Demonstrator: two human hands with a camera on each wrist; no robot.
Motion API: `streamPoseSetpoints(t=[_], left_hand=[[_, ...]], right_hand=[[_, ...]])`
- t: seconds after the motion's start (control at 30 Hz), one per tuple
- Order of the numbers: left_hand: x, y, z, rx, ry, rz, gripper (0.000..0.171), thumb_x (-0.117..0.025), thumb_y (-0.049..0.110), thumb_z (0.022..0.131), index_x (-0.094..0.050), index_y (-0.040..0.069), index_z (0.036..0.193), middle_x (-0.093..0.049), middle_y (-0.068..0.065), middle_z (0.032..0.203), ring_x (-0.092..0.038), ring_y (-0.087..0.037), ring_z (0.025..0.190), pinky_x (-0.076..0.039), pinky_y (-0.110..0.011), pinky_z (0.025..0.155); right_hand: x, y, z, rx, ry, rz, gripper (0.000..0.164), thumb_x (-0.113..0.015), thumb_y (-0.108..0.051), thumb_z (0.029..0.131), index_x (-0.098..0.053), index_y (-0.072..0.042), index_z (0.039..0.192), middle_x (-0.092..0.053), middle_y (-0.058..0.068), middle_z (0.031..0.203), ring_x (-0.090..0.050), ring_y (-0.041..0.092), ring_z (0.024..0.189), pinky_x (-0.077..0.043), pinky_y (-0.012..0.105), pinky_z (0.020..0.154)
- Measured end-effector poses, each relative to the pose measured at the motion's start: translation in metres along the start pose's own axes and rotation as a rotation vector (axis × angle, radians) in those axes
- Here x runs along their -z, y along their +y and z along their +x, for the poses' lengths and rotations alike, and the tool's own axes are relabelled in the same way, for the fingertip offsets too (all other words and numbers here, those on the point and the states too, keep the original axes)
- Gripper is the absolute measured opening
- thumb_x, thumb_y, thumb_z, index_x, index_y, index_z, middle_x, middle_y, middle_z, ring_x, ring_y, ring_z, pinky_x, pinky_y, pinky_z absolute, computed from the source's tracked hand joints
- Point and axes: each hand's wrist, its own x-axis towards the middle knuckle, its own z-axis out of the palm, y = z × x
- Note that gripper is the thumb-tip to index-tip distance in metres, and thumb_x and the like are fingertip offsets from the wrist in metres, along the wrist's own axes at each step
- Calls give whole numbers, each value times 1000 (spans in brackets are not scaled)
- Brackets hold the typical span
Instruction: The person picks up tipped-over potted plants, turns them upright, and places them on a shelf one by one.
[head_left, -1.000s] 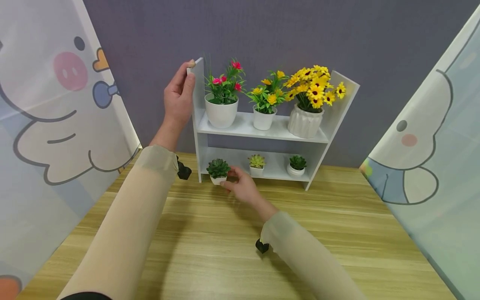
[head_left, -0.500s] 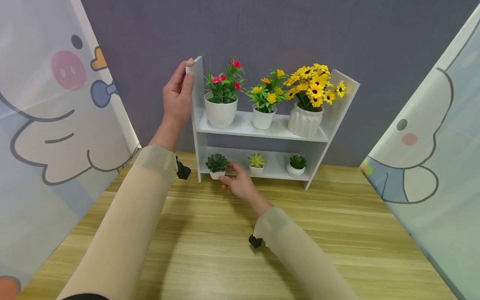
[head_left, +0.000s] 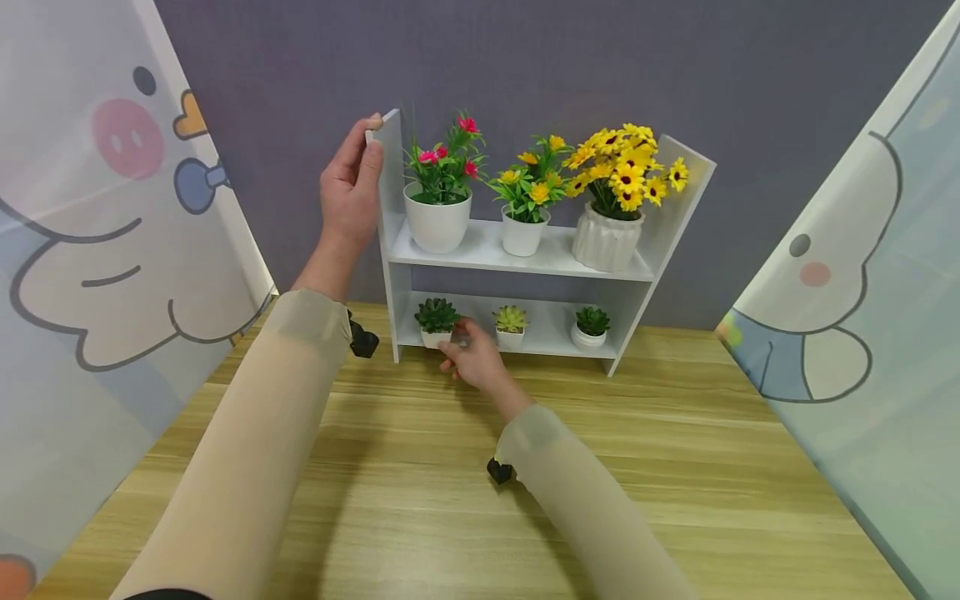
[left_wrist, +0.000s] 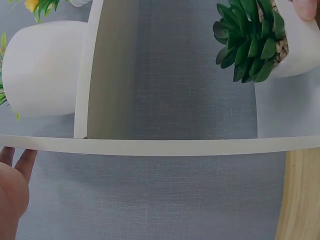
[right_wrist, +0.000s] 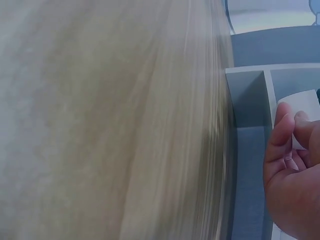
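Observation:
A white two-tier shelf [head_left: 517, 263] stands against the grey wall. My left hand [head_left: 351, 187] grips the top of its left side panel, thumb in front. My right hand [head_left: 477, 358] holds the white pot of a dark green succulent [head_left: 437, 315] at the left end of the lower tier. In the left wrist view this succulent [left_wrist: 250, 42] shows up close, with a fingertip on its pot. The right wrist view shows thumb and fingers [right_wrist: 280, 142] at the white pot [right_wrist: 305, 105]. Beside my right fingers sits a yellow-green succulent [head_left: 511, 319] in a white pot.
Another small succulent [head_left: 591, 325] stands at the lower tier's right. Above are a red-flowered plant [head_left: 438, 221], a smaller yellow-flowered plant [head_left: 523, 233] and yellow daisies in a ribbed pot [head_left: 607, 237]. Wooden table [head_left: 420, 483] in front; cartoon-printed panels [head_left: 105, 275] flank it.
My right hand has moved the dark green succulent up and back, from the lower tier's front edge onto that tier. The left hand keeps its grip on the side panel.

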Motion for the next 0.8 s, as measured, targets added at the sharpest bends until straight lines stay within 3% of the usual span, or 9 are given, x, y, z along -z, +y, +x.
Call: streamPoseSetpoints(t=[0.33,0.8], left_hand=[[-1,2,0,0,10,-9,39,-57,13,114,-64,0,151,-61,-11,162,-57,-14,151,-43,-27,128],[-1,1,0,-8,10,-7,39,-58,12,114,-64,0,150,-62,-13,161,-57,-15,151,-44,-28,128]], right_hand=[[-1,2,6,0,9,-14,64,-66,-21,112,-38,-10,169,-47,15,169,-71,8,72,-65,40,67],[-2,0,8,-25,9,-20,65,-65,-23,113,-37,-13,170,-46,11,171,-70,7,72,-63,37,69]])
